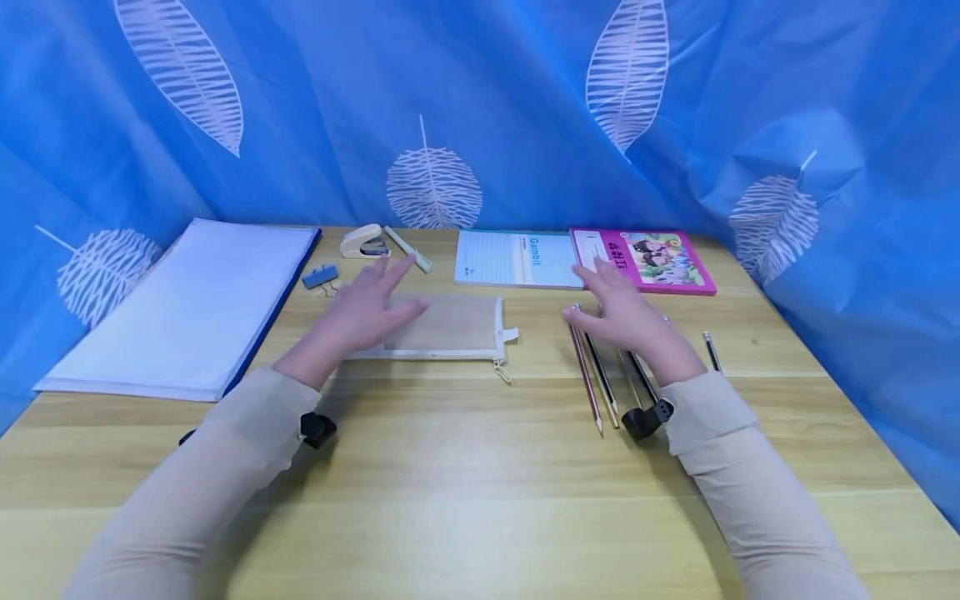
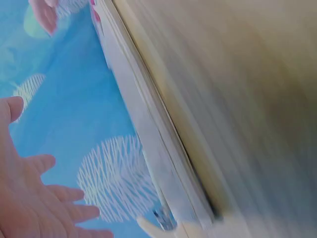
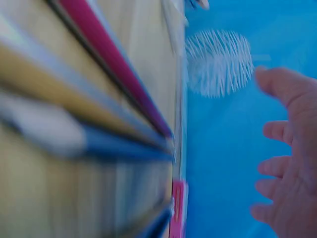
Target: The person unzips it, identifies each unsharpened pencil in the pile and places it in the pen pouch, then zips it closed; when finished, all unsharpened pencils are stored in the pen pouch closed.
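From the head, the left hand [image 1: 358, 315], grip wide, partly hides a mesh pouch [image 1: 453, 327] on the bench [image 1: 465, 508]; the right hand [image 1: 628, 315], equally wide, covers some pencils [image 1: 587, 375] before a "Gambit" notebook [image 1: 491, 260]. Left wrist: pale stapler [image 2: 150, 229]. Right wrist: pink book [image 3: 177, 210].

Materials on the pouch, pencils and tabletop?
Pouch: likely mesh or translucent plastic, matte; a tan, wood-like tone shows through. Pencils: probably painted wood, slightly glossy; pale where sharpened. Tabletop: wood or wood-look laminate, satin; grain lines plus soft glare. Can't tell which.
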{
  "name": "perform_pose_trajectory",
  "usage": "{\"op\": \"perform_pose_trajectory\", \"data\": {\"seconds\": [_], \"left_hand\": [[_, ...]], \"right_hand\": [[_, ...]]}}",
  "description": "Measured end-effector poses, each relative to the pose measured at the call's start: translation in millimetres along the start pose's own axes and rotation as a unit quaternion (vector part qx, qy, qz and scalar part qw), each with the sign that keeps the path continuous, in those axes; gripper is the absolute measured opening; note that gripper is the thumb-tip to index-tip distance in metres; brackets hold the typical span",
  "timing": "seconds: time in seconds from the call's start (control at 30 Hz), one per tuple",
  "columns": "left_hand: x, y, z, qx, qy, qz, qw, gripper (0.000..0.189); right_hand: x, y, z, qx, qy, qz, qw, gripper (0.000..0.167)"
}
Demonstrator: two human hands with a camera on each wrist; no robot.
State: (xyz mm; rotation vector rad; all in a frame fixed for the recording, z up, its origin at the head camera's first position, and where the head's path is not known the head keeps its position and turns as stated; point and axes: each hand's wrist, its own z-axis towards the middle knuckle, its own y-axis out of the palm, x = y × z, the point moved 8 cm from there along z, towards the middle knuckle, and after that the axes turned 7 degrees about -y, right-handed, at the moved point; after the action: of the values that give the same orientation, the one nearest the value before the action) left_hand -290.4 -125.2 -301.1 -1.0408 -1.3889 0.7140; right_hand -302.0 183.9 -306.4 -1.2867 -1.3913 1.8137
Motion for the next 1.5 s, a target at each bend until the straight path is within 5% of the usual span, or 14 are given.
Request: {"op": "perform_pose_trajectory", "data": {"seconds": [0.23, 0.43, 0.7, 0.87, 1.1, 1.3, 1.5], "left_hand": [[42.1, 16.0, -10.4, -0.008, 0.084, -0.046, 0.9953, 0.075], [66.2, 35.1, -17.0, -0.020, 0.121, -0.078, 0.9893, 0.078], [74.1, 61.6, -18.6, -0.081, 0.094, -0.139, 0.9825, 0.079], [73.5, 68.4, -18.1, -0.099, 0.076, -0.167, 0.9781, 0.079], [60.1, 82.0, -15.0, -0.132, 0.013, -0.215, 0.9676, 0.073], [52.9, 86.7, -10.5, -0.124, -0.015, -0.248, 0.9606, 0.061], [56.7, 86.5, 0.7, -0.081, -0.026, -0.250, 0.9644, 0.042]], "right_hand": [[-47, 24, 13.6, -0.051, -0.101, 0.085, 0.9899, 0.068], [-65, 44, 25.0, -0.092, -0.131, 0.112, 0.9807, 0.054], [-77, 69, 34.9, -0.135, -0.145, 0.179, 0.9636, 0.046], [-76, 76, 38.1, -0.121, -0.151, 0.179, 0.9647, 0.042], [-79, 80, 39.3, -0.108, -0.174, 0.141, 0.9685, 0.026], [-77, 76, 39.3, -0.068, -0.151, 0.142, 0.9759, 0.011], [-65, 82, 43.0, -0.043, -0.069, 0.205, 0.9754, 0.012]]}}
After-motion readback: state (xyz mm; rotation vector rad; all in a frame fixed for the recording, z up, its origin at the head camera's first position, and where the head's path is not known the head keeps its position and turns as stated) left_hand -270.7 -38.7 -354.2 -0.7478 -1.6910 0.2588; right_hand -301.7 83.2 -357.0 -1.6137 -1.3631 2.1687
